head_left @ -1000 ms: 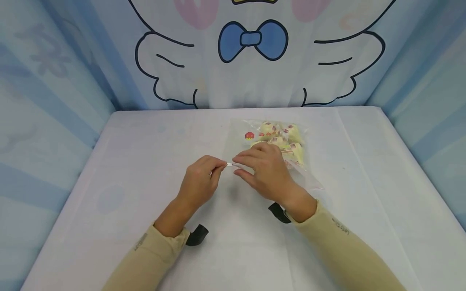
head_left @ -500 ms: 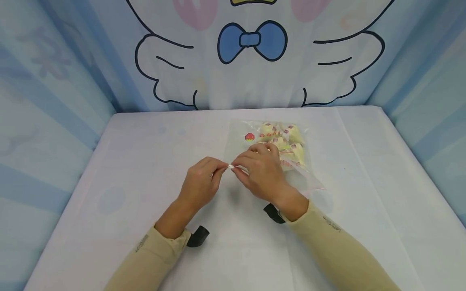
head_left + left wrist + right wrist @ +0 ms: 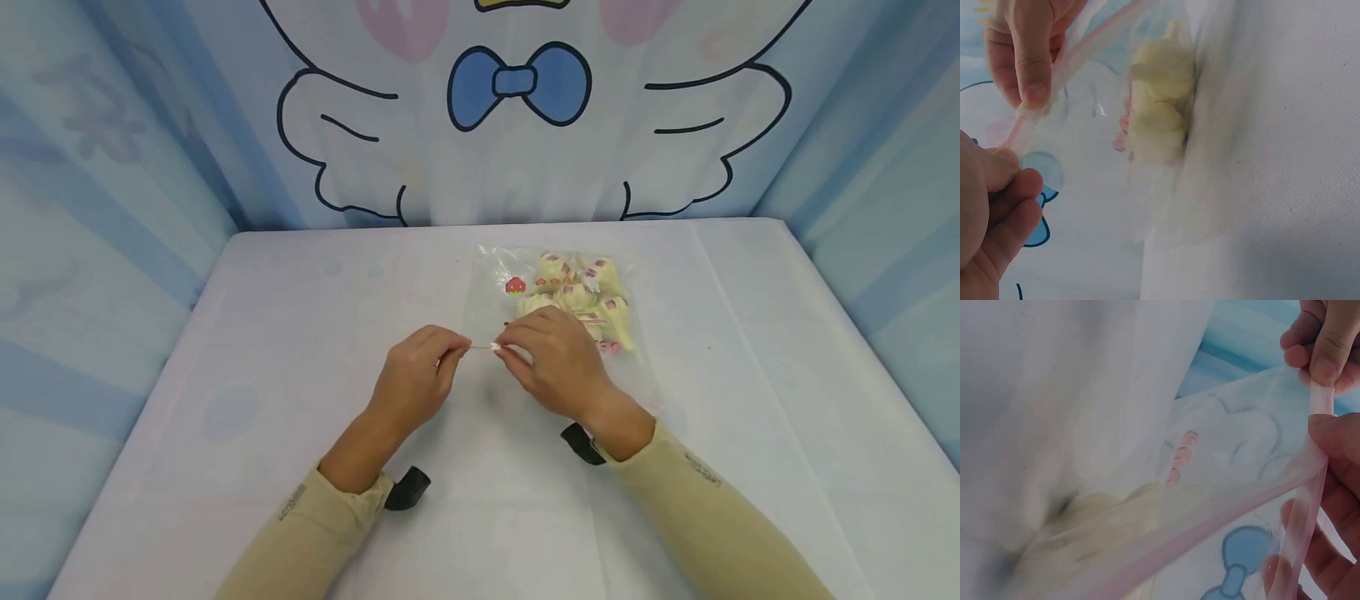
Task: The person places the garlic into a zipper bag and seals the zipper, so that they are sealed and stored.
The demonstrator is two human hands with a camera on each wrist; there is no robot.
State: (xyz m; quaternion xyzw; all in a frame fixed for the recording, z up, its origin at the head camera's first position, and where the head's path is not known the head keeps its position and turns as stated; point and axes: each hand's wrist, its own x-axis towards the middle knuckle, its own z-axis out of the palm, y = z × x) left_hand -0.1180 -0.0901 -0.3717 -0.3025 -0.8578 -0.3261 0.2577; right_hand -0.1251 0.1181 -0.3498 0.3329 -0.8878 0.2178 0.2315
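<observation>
A clear plastic zip bag (image 3: 491, 271) with a pink seal strip (image 3: 1094, 40) stands partly raised from the table. Several pale yellow pieces with dark reddish marks (image 3: 557, 268) lie inside it; their kind cannot be told. My left hand (image 3: 412, 371) pinches one end of the strip between thumb and index finger. A short way to its right, my right hand (image 3: 558, 362) pinches a small white slider (image 3: 495, 346) on the strip. Between both hands the strip is stretched straight and held together. Beyond the right hand, the right wrist view shows the bag's two edges parted.
The table (image 3: 300, 292) has a white cloth cover. Blue and white curtains (image 3: 517, 175) with a cartoon print close in the back and both sides. A black wrist mount (image 3: 408, 488) juts out from the left sleeve, another (image 3: 582, 443) from the right.
The right hand first closed its fingers on the white slider beside the left fingertips. It has since moved right with it, baring a length of strip. The left hand has stayed in place.
</observation>
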